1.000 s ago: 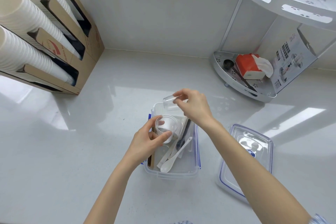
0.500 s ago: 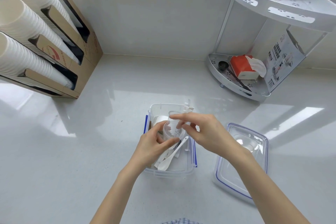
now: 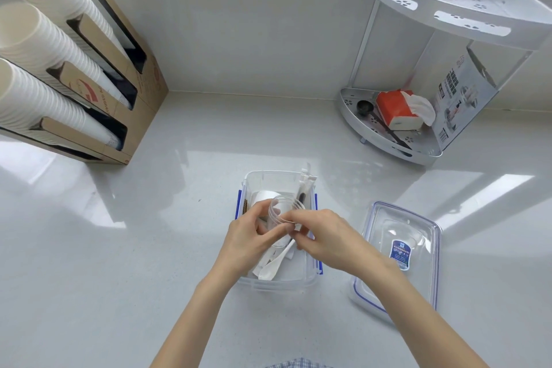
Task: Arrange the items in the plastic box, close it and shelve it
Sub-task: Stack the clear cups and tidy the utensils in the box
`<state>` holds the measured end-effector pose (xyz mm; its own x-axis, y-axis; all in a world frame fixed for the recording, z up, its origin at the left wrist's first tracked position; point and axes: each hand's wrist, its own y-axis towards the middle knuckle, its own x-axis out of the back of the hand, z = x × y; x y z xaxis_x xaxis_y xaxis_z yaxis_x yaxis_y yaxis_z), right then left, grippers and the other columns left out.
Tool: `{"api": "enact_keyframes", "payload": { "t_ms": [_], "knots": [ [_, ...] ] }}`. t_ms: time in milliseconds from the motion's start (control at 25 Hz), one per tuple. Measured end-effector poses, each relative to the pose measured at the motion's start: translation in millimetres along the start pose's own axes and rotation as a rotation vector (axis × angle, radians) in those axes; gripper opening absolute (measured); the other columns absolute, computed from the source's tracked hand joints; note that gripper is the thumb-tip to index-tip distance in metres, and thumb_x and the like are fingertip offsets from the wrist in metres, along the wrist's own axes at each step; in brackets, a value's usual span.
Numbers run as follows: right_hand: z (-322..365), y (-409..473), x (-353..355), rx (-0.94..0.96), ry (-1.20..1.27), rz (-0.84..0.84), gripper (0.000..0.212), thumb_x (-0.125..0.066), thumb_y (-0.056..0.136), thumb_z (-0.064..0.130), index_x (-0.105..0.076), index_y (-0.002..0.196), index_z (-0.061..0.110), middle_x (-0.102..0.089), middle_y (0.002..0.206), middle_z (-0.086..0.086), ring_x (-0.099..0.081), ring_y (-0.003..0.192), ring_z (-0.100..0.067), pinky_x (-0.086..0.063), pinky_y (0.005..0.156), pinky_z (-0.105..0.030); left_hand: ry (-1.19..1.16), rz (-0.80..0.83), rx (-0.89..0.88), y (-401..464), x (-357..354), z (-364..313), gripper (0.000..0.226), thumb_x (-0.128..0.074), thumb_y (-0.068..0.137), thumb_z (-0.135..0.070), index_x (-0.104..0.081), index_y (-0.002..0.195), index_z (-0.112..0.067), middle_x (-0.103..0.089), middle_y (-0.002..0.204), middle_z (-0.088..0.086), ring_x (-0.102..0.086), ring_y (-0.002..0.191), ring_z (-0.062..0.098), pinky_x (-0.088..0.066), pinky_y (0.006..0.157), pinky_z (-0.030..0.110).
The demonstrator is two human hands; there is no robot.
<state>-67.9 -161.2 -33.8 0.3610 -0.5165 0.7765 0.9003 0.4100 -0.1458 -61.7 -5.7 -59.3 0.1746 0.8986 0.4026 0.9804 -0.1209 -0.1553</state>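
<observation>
A clear plastic box (image 3: 277,285) with blue side clips sits open on the white counter, in front of me. Inside it lie a white plastic spoon (image 3: 273,266), wrapped cutlery leaning at the back right corner (image 3: 304,185) and a white cup (image 3: 263,196). My left hand (image 3: 249,236) and my right hand (image 3: 321,233) both grip a small clear plastic cup (image 3: 283,207) just above the box, its mouth tilted up and away. The box's clear lid (image 3: 400,254), blue-sealed and labelled, lies flat to the right of the box.
A cardboard dispenser (image 3: 140,116) with three stacks of white paper cups (image 3: 38,39) stands at the back left. A white two-tier corner rack (image 3: 388,140) at the back right holds a red tissue pack (image 3: 394,109), a black scoop and a printed carton (image 3: 460,98).
My right hand has brought the second clear cup down and toward my left hand; both hands now hold the cups together over the box. The view has shifted slightly downward.
</observation>
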Motion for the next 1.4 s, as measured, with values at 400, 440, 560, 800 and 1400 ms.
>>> {"api": "enact_keyframes", "payload": {
  "t_ms": [400, 440, 560, 800, 1400],
  "knots": [
    [-21.2, 0.2, 12.6, -0.086, 0.112, -0.326, 0.012, -0.055, 0.086, 0.011, -0.062, 0.094, 0.015, -0.061, 0.093, 0.008, -0.056, 0.069, -0.015, -0.052, 0.077, -0.042, 0.453, -0.001, -0.146, 30.3, 15.6, 9.3, 0.04, -0.052, 0.087, -0.018, -0.047, 0.127, -0.02, -0.055, 0.129, -0.003, -0.042, 0.113, 0.016, -0.031, 0.089, 0.018],
    [-22.1, 0.5, 12.4, -0.093, 0.118, -0.327, 0.012, -0.054, 0.086, 0.011, -0.062, 0.094, 0.016, -0.06, 0.092, 0.008, -0.055, 0.068, -0.013, -0.052, 0.077, -0.041, 0.585, 0.039, -0.15, 35.8, 14.7, 10.3, 0.042, -0.052, 0.087, -0.022, -0.045, 0.128, -0.022, -0.051, 0.133, -0.005, -0.037, 0.121, 0.019, -0.026, 0.098, 0.027],
    [-24.1, 1.9, 9.8, -0.109, 0.133, -0.315, 0.013, -0.054, 0.086, 0.013, -0.062, 0.095, 0.017, -0.058, 0.091, 0.011, -0.054, 0.067, -0.01, -0.052, 0.078, -0.04, 0.803, 0.11, -0.171, 50.0, 12.4, 8.4, 0.045, -0.052, 0.085, -0.028, -0.043, 0.129, -0.026, -0.042, 0.138, -0.006, -0.03, 0.129, 0.019, -0.015, 0.107, 0.035],
    [-27.0, 3.4, 7.8, -0.142, 0.159, -0.318, 0.012, -0.054, 0.086, 0.013, -0.062, 0.095, 0.017, -0.059, 0.091, 0.01, -0.053, 0.067, -0.006, -0.052, 0.077, -0.039, 0.889, 0.098, -0.198, 61.9, 7.1, 12.0, 0.048, -0.048, 0.084, -0.019, -0.039, 0.131, -0.023, -0.039, 0.139, -0.003, -0.039, 0.125, 0.022, -0.015, 0.109, 0.038],
    [-23.2, 7.2, 4.9, -0.129, 0.175, -0.304, 0.017, -0.055, 0.086, 0.013, -0.064, 0.099, 0.018, -0.057, 0.09, 0.012, -0.057, 0.07, -0.014, -0.052, 0.077, -0.036, 1.074, 0.027, -0.181, 94.7, 14.7, 3.5, 0.03, -0.046, 0.087, -0.024, -0.057, 0.112, -0.013, -0.065, 0.114, 0.006, -0.042, 0.115, 0.027, -0.023, 0.094, 0.035]
  ]
}}
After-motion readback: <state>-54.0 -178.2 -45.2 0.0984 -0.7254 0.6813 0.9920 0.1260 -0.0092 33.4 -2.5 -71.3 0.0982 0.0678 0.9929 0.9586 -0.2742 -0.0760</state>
